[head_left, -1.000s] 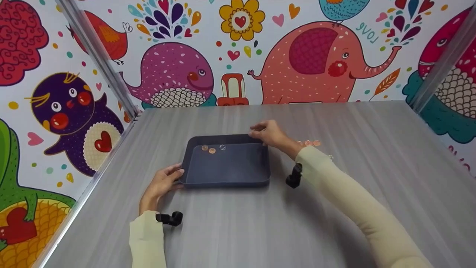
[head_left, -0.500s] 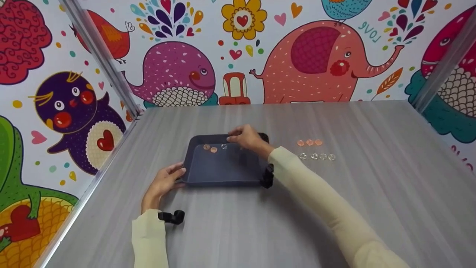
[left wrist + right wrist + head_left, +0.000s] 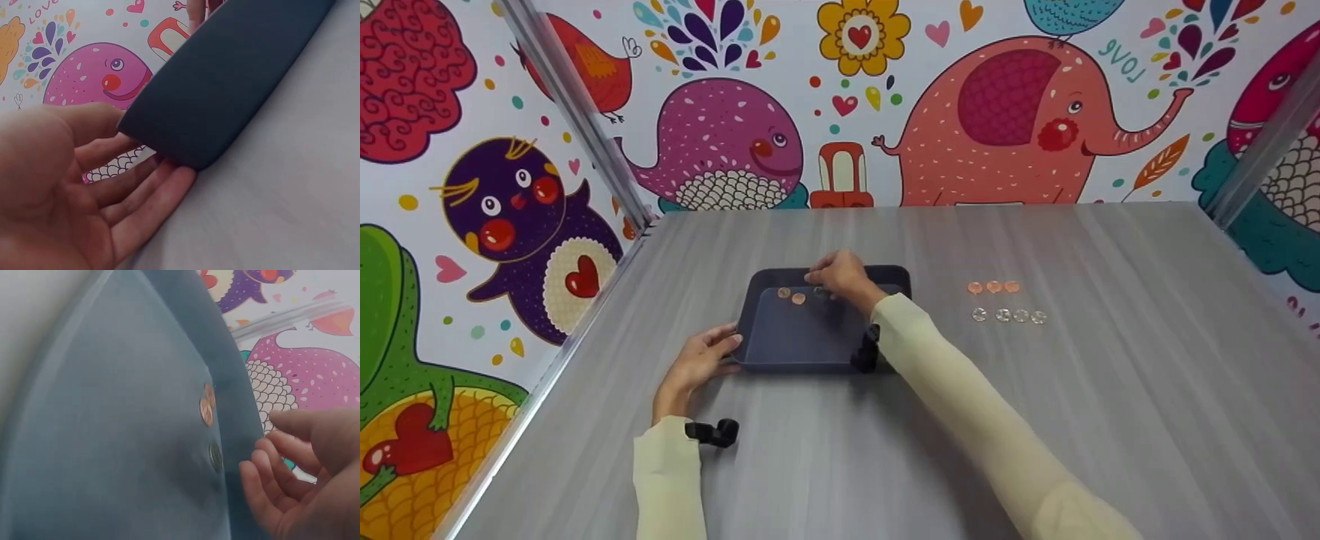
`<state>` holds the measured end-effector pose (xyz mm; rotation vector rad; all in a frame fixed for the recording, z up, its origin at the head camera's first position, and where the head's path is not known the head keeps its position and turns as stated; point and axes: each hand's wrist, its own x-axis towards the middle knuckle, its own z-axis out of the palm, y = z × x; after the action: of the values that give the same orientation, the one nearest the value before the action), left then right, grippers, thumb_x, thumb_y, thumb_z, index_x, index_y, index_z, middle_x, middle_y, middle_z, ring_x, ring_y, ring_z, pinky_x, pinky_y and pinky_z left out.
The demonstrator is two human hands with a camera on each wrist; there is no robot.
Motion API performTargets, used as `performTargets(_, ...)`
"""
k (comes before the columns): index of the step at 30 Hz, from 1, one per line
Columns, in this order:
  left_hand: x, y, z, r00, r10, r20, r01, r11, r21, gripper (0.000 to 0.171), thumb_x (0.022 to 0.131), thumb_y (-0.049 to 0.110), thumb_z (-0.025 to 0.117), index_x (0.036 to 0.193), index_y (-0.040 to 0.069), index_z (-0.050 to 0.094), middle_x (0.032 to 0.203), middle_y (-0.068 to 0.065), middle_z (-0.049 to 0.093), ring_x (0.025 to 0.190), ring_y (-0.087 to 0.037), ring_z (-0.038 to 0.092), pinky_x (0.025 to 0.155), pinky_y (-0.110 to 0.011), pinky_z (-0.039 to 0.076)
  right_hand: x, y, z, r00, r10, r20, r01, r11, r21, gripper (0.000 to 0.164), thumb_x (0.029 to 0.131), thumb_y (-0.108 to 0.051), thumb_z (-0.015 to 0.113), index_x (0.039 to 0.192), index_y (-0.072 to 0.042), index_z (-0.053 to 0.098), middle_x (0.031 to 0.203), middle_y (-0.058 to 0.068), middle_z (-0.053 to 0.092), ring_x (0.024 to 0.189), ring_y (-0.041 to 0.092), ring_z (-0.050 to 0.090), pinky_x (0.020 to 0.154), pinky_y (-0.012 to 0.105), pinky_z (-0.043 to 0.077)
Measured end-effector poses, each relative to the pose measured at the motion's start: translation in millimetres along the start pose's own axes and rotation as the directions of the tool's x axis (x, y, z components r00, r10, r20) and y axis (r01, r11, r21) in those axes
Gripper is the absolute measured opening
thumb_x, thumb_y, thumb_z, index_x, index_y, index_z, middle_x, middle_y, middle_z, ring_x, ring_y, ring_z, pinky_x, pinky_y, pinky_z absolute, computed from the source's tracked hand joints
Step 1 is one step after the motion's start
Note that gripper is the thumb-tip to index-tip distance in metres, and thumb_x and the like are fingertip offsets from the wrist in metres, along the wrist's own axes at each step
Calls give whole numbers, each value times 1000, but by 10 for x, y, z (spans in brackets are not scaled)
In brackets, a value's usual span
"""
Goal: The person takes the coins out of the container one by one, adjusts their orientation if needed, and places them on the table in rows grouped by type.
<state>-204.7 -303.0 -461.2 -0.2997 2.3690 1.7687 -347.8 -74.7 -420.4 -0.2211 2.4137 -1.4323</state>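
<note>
A dark blue-grey rectangular tray [image 3: 780, 337] lies on the table. My left hand [image 3: 699, 366] grips its left edge, thumb by the rim and fingers against the outer wall, as the left wrist view shows. Over the tray's back part hovers my right hand [image 3: 846, 277], fingers loosely bent and nothing between them. Below it, along the back wall, lie two copper-coloured coins, the nearer copper coin [image 3: 206, 412] partly overlapping the other in the right wrist view. A silver coin [image 3: 215, 457] sits closest to my right fingertips.
Right of the tray, a row of copper coins [image 3: 994, 286] lies behind a row of several silver coins [image 3: 1021, 316] on the grey table [image 3: 1095, 390]. A printed cartoon wall [image 3: 847, 112] stands behind, with metal posts [image 3: 585, 112] at the corners.
My right hand has moved left from the tray's back right corner to above the silver coin. The coin rows on the table are uncovered by the arm. My left hand keeps its grip.
</note>
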Motion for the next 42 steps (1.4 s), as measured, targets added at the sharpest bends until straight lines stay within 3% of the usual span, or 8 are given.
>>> performTargets(4,-3,9,10,1000,3,-13,-3,1000,-11,53,106,14,48,154,-2,32,157,-30,34,139,-44,44,102,-43,55,46,-31,133,997,68,-25,-68,998,13,17,91,-16,75,106,-7,77,104,13,76,74,17,64,68,33,60)
performTargets(8,5,-1,15,1000,12,-23,-12,1000,-20,52,106,13,48,154,-3,34,155,-31,36,137,-44,47,100,-42,56,72,3,252,996,80,-41,-80,997,8,17,90,-15,76,105,-8,78,97,14,77,62,12,59,63,29,59)
performTargets(16,18,-8,14,999,7,-38,-8,999,-36,52,106,13,49,153,-3,35,153,-31,40,134,-43,51,98,-41,57,73,129,350,993,88,-74,-84,995,53,24,84,-12,82,106,-5,78,87,10,77,63,13,63,53,22,54)
performTargets(22,23,-2,30,999,11,-48,-13,999,-43,51,105,12,50,152,-3,36,153,-30,41,135,-42,50,99,-42,56,47,167,368,992,59,-109,-58,998,13,28,83,-15,83,109,-6,78,99,10,78,63,10,60,51,20,48)
performTargets(30,25,-25,23,998,-4,-59,2,999,-38,50,105,11,50,152,-2,38,152,-29,42,137,-42,49,102,-45,55,5,173,404,992,-9,-127,-10,989,-148,34,85,-28,82,114,-12,77,103,4,78,70,13,61,73,32,52)
performTargets(37,26,-22,22,998,-13,-58,11,999,-39,50,105,11,50,152,-2,38,154,-29,41,138,-43,47,102,-45,54,8,165,423,987,-34,-156,0,976,-217,23,84,-28,83,101,-14,81,105,2,78,92,21,69,93,42,54)
performTargets(42,18,-17,21,999,-11,-53,9,1000,-25,51,106,13,50,153,-2,37,154,-30,40,138,-43,47,102,-45,54,21,152,437,988,-13,-152,-25,969,-245,17,83,-26,84,93,-13,79,102,2,77,92,20,67,96,43,52)
